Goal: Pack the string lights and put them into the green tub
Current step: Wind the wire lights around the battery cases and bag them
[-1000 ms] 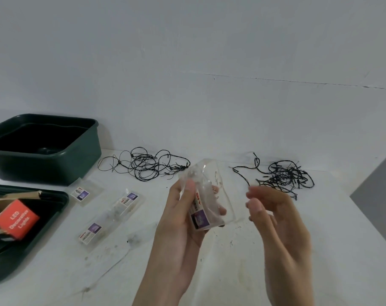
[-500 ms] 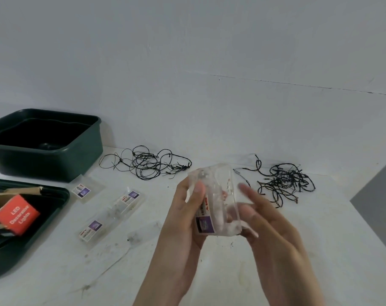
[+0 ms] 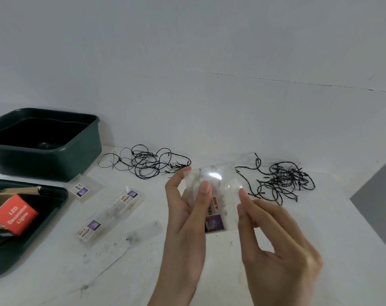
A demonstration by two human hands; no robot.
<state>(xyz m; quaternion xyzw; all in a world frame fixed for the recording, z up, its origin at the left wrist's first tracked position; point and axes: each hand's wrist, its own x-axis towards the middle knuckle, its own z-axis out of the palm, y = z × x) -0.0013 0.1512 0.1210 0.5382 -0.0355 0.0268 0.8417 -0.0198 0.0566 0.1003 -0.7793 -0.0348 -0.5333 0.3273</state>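
Observation:
A clear plastic packet [image 3: 218, 195] with a purple label and thin string lights inside is held up over the table. My left hand [image 3: 185, 217] grips its left side with the thumb across the front. My right hand [image 3: 273, 244] pinches the packet's right edge. Two loose black string light tangles lie at the back, one in the middle [image 3: 143, 162] and one to the right [image 3: 282, 182]. The empty green tub [image 3: 81, 151] stands at the far left by the wall.
A second dark green tub [image 3: 55, 208] at the near left holds a red "LED Decorative Lights" box [image 3: 14, 214]. Clear labelled packets [image 3: 80, 191] [image 3: 112, 213] and an empty clear sleeve [image 3: 143, 233] lie on the white table [image 3: 99, 272]. The table's right edge runs near the right tangle.
My right hand came in from the right and took hold of the packet's right edge. The packet has turned to face the camera more flatly.

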